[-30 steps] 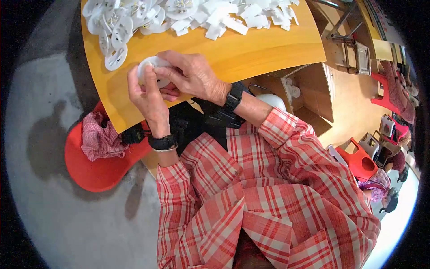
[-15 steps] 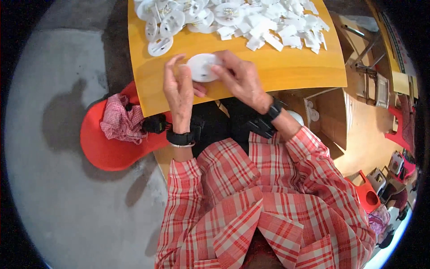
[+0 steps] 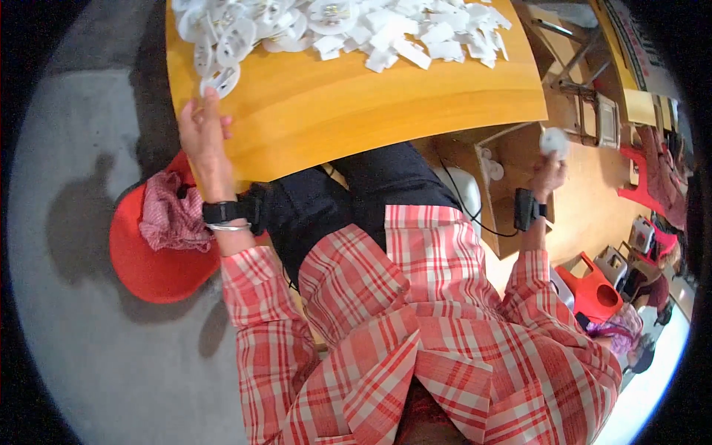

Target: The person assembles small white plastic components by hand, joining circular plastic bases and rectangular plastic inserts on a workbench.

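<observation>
At far left, a red seat [image 3: 144, 263] was topped by a crumpled pink checked cloth [image 3: 170, 219]. Next along, the left hand [image 3: 204, 130] was brought over the counter [image 3: 356, 104], its fingers loosely parted, and a fingertip was lined up with the nearest white disc [image 3: 220, 80]; whether it was touched could not be told. Half a second earlier that hand had been held close to its partner, and now the two were seen wide apart! Across the counter's far side, piled discs [image 3: 237, 37] were followed by heaped white flat pieces [image 3: 415, 52]. Below the right edge, loose white rounds [image 3: 491, 165] were held by a cardboard box [image 3: 523, 152]. And out right, the held white disc [image 3: 554, 141] had been carried off from above the counter, gripped in the right hand's fingers [image 3: 552, 157], seen just beside the box.
</observation>
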Demonstrator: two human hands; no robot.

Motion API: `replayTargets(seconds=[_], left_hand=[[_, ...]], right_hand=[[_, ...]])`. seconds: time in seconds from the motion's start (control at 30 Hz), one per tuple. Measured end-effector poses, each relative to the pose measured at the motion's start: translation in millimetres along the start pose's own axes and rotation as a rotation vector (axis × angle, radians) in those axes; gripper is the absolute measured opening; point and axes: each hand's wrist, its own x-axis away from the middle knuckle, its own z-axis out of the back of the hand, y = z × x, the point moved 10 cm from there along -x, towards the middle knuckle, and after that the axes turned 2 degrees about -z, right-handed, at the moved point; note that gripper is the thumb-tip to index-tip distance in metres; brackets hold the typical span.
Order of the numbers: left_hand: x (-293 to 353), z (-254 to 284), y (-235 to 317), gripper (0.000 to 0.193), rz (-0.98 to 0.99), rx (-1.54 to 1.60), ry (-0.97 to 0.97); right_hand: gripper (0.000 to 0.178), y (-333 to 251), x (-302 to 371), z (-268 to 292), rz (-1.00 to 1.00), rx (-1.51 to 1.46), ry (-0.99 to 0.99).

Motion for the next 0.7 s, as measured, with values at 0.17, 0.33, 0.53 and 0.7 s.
replayTargets(seconds=[0.17,0.33,0.53,0.7], left_hand=[[-7,-43,-1,0.039,0.055,-0.096,-0.103],[-2,-1,-20,0.026,0.1,0.16,-0.037],[31,-15,-1,0.019,0.078,0.313,-0.114],[67,-46,2,0.009,0.147,0.668,-0.284]], right_hand=[[0.025,216,-49,68,0.102,0.817,-0.377],[0.025,216,58,17,-0.588,0.274,-0.436],[0.026,152,9,25,-0.187,0.096,-0.242],[0.026,-24,13,-10,0.32,0.19,0.044]])
